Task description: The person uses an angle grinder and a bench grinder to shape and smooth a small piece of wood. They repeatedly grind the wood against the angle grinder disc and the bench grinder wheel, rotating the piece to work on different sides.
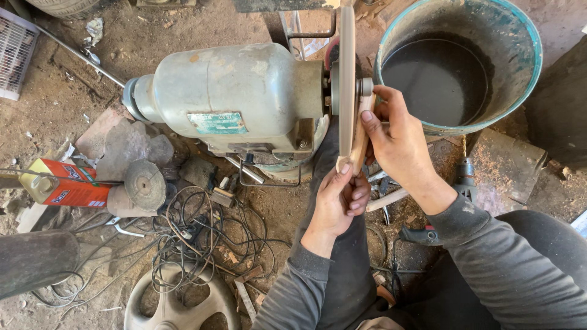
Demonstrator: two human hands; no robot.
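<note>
A grey bench grinder motor sits on the dirt floor with a tan sanding disc on its right-hand shaft. Both my hands hold a slim pale wooden piece flat against the right face of the disc. My left hand grips the lower end of the piece from below. My right hand pinches its upper part near the disc's hub, fingers wrapped over it. My dark sleeves and trouser legs fill the lower right.
A teal-rimmed bucket of dark water stands right of the disc. A tangle of wires, a round worn disc, an orange-and-yellow tin and a wheel cover lie left. Hand tools lie between my legs.
</note>
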